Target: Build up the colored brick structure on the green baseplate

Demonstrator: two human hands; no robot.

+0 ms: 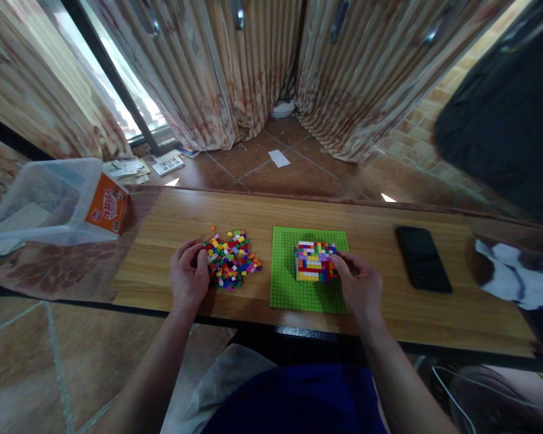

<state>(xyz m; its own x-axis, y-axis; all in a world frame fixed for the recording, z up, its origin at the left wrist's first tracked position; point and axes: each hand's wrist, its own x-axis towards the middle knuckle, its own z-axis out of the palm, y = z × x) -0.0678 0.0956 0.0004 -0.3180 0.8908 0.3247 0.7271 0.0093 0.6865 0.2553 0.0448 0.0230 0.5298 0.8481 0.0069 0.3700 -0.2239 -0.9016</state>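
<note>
A multicoloured block built of small toy bricks [314,263] stands on a green studded baseplate [283,289]. My right hand [361,283] is at the block's right side, its thumb and fingers closed around that end. To the left, loose toy bricks [230,262] in many colours lie in a heap on the wooden table. My left hand [189,276] rests at the heap's left edge with its fingers curled together. Whatever is between those fingertips is hidden from view.
A black phone [423,259] lies on the table [154,253] right of the baseplate. Far left stands a clear plastic bin [45,199] with an orange label. White cloth or paper [502,274] sits at the right end. Curtains [199,78] hang beyond the table.
</note>
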